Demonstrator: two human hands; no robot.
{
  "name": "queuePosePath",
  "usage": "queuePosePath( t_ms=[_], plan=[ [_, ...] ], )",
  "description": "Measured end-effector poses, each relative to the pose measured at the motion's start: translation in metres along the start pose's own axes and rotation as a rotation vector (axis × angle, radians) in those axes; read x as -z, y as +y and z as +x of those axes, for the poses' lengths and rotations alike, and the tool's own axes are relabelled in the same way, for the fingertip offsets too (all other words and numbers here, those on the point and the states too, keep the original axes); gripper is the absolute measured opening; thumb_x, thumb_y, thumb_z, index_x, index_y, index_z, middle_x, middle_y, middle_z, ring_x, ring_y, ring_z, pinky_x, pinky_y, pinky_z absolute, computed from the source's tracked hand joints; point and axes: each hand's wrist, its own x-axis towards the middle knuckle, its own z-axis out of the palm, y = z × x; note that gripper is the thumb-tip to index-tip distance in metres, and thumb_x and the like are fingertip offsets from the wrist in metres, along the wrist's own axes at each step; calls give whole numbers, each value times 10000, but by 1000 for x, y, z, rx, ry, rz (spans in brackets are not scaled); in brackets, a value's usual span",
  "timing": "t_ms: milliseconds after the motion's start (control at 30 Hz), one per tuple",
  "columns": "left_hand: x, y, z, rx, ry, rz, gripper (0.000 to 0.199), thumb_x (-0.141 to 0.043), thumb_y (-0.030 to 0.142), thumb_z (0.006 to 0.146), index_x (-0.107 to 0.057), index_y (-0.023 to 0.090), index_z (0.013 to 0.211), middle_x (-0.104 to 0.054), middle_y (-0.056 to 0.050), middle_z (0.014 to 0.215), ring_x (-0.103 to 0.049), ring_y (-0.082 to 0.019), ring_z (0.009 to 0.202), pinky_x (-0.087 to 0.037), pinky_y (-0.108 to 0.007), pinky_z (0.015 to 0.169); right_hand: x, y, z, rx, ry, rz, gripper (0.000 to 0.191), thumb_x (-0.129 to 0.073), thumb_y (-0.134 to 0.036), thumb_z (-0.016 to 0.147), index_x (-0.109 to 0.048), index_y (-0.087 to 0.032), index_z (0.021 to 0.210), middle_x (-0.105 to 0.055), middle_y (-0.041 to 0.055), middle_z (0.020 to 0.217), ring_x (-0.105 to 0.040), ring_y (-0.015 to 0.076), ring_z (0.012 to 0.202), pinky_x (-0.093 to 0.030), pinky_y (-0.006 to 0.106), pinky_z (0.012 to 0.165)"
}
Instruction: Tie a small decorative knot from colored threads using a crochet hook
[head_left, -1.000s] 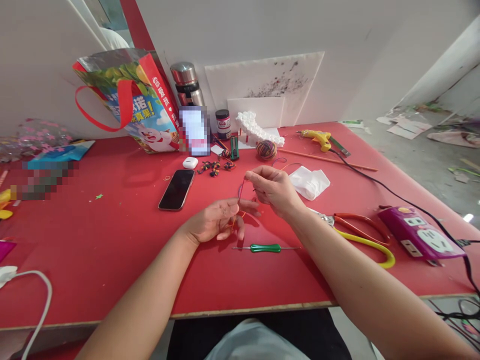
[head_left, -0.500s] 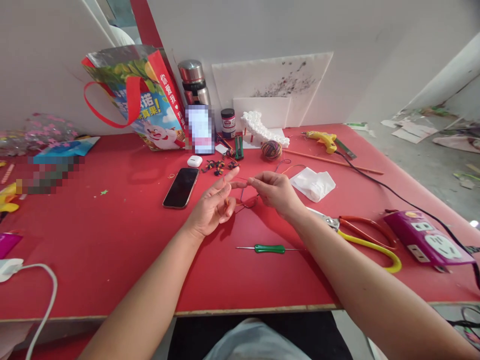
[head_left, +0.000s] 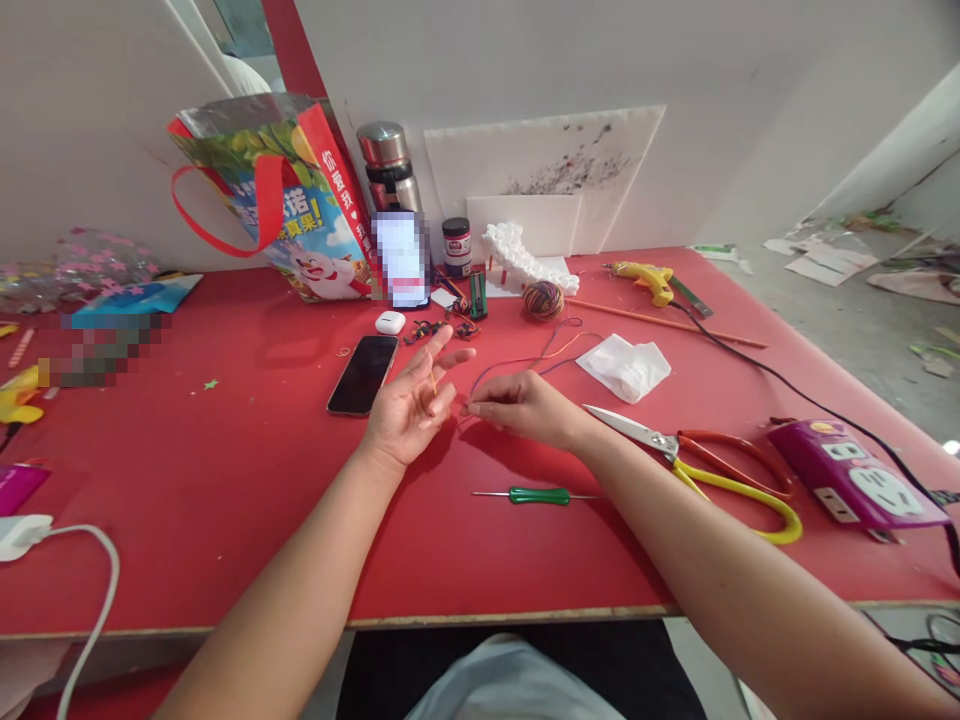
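Thin multicoloured yarn (head_left: 525, 359) runs from a small yarn ball (head_left: 543, 300) to my hands over the red table. My left hand (head_left: 409, 405) is palm up, with some fingers stretched and others bent; a yellow-orange strand passes round its fingers. Just to its right, my right hand (head_left: 525, 408) has thumb and forefinger pinched on the yarn. A green-handled hook (head_left: 539, 496) lies on the table below the hands. Small dark knotted yarn pieces (head_left: 426, 330) lie behind my left hand.
Scissors (head_left: 663, 443) and a purple box (head_left: 855, 475) lie right. White tissue (head_left: 625, 368) is beyond my right hand. A black phone (head_left: 364, 375) lies left; a bag (head_left: 300, 210), flask (head_left: 388, 165) and jar (head_left: 456, 247) stand behind. A glue gun (head_left: 643, 281) is back right.
My right hand has moved left and toward me, drawing the yarn. The left hand has shifted slightly left and its fingers have spread differently. More yarn and the scissors' blades now show.
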Motion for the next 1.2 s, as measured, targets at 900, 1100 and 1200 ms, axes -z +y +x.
queuePosePath(
  t_ms=[900,1100,1200],
  plan=[
    [-1,-3,0,-37,-23,-5,619,-387,44,1079,-494,257,1651,-826,-154,1237,-481,-14,362,-346,-101,310,2,-1,-1,80,312,61,265,-759,-412,819,-709,-182,942,-675,-25,751,-482,73,471,-380,261,476],
    [-1,-2,0,-50,-24,-36,609,-343,38,1087,-519,246,1631,-835,-145,1194,-480,-19,375,-345,-97,316,-16,7,-2,12,-31,-85,351,-727,-256,867,-680,-161,1201,-639,-67,615,-630,146,573,-456,270,617],
    [-3,-3,-1,-37,-31,-46,599,-337,40,1090,-531,233,1623,-848,-132,1131,-493,-30,390,-352,-101,323,-19,7,-1,25,-45,-173,127,-671,-271,925,-699,-170,998,-646,-48,625,-603,134,590,-443,266,640]
  ],
)
